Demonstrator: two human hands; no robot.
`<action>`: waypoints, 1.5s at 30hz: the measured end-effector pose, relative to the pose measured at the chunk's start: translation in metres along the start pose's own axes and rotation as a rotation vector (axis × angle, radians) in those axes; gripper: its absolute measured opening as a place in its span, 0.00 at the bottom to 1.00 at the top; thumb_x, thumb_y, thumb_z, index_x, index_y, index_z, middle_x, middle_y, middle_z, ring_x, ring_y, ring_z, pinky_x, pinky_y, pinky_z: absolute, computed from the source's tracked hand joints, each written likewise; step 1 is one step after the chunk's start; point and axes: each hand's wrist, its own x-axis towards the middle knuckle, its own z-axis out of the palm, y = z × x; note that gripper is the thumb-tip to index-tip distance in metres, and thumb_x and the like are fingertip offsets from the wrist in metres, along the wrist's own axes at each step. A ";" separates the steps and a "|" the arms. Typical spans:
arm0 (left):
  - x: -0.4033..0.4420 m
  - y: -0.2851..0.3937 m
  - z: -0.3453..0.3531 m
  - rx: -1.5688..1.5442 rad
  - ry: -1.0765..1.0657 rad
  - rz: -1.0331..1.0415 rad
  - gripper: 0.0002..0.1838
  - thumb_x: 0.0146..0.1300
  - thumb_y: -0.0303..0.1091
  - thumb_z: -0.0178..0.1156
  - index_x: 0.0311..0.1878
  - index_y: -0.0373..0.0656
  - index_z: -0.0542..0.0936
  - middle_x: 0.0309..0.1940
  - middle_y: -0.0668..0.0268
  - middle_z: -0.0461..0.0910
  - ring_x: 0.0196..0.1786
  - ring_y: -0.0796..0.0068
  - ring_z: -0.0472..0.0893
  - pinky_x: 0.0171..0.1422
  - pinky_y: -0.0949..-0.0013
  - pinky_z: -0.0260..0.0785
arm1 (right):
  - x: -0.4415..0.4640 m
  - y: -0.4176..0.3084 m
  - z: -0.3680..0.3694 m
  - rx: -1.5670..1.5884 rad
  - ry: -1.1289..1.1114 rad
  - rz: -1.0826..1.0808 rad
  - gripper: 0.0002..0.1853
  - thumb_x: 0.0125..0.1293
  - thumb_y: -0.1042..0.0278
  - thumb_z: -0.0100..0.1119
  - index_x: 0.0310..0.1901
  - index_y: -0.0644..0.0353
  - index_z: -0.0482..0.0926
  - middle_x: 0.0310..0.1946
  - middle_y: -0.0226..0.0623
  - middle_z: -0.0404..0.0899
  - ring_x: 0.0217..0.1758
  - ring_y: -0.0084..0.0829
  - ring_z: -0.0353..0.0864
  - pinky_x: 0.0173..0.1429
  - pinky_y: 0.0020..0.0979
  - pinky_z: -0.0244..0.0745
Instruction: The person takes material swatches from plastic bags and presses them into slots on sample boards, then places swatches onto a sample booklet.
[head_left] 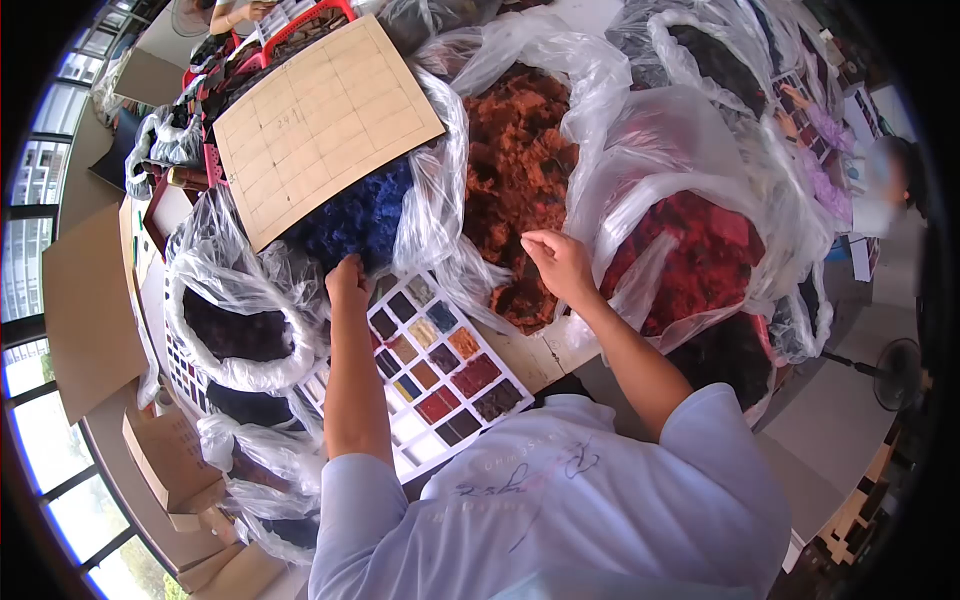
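Note:
My left hand (347, 278) is closed at the near edge of a heap of dark blue fluffy fibre (365, 215); what its fingers hold, if anything, is hidden. Over a plastic bag of rust-orange fibre (515, 140), my right hand (558, 265) has thumb and fingers drawn together. I cannot make out anything between them. Below and between my hands lies a white compartment tray (405, 460), tilted in view. Many of its cells hold coloured fibre, among them red, orange, grey and black, and a few near my left forearm show bare white.
A tan board with a drawn grid (330, 120) partly covers the blue fibre. Right stands a bag of red fibre (690, 260); left, a bag of dark fibre (235, 330). A fan (895, 375) is at far right. Other people work at the far right (830, 150) and top left.

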 end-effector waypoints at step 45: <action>-0.092 -0.034 -0.030 0.587 0.127 0.710 0.11 0.56 0.30 0.62 0.39 0.34 0.80 0.30 0.56 0.84 0.30 0.65 0.85 0.39 0.65 0.75 | 0.074 0.050 0.053 -0.558 -0.215 -0.544 0.09 0.58 0.73 0.61 0.41 0.60 0.76 0.37 0.41 0.81 0.44 0.46 0.77 0.49 0.45 0.72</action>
